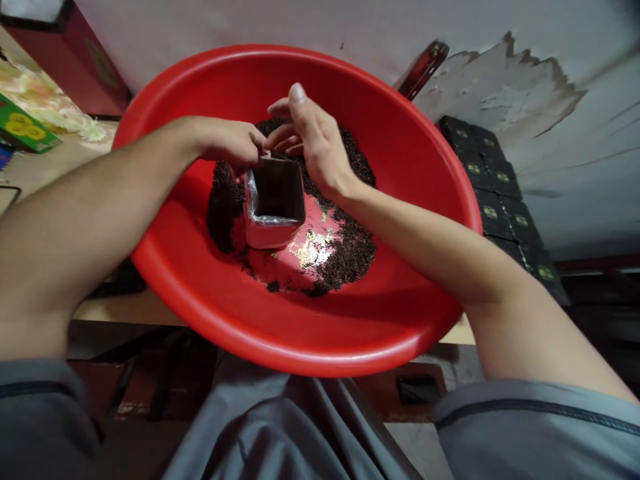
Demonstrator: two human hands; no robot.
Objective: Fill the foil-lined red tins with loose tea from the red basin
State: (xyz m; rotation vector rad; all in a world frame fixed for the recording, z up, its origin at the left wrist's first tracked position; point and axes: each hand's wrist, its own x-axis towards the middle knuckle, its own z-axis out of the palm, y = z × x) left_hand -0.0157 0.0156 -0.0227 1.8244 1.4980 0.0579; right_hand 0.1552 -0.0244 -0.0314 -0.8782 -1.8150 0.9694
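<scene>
**Both hands at an open box in a red basin**

A wide red basin (400,167) rests on the edge of a bench (135,310), above the person's lap. Loose dark leaves (350,253) lie in a ring on its floor, thickest from 12 to 5 o'clock. A small box (270,235) sits near the middle of the basin. It has a silvery liner, and its open mouth is tipped toward the camera.

The left hand (233,141) comes in from 9 o'clock, with its fingers curled shut on the box's far left corner. The right hand (315,143) comes in from 3 o'clock and hangs over the far rim. Its fingers are drawn close together and the thumb is raised. Whether they pinch the liner or some leaves cannot be told.

Black cartons (500,187) are stacked beyond the basin at 3 o'clock, and a green packet (23,127) lies at 10 o'clock.
</scene>
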